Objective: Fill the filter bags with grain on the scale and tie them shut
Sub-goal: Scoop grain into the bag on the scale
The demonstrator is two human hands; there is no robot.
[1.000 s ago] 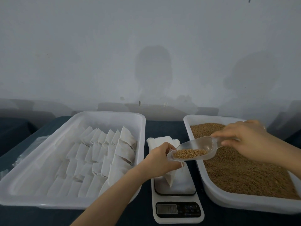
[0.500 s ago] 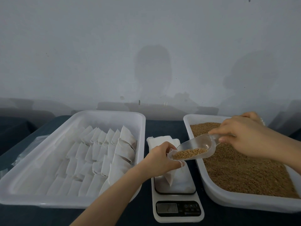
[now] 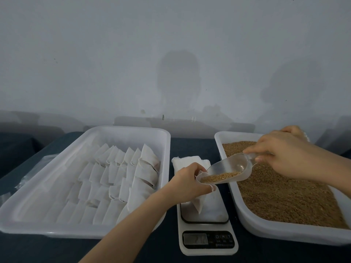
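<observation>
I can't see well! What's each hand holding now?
Left hand: holds the white fabric filter bag.
Right hand: holds the clear plastic scoop.

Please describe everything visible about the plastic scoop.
The scoop is clear, frosted plastic with a rounded bowl and short handle. The right hand pinches its handle. It tilts down to the left, its lip at the open mouth of the filter bag held by the left hand above the scale. Brown grain lies in its lower end.
</observation>
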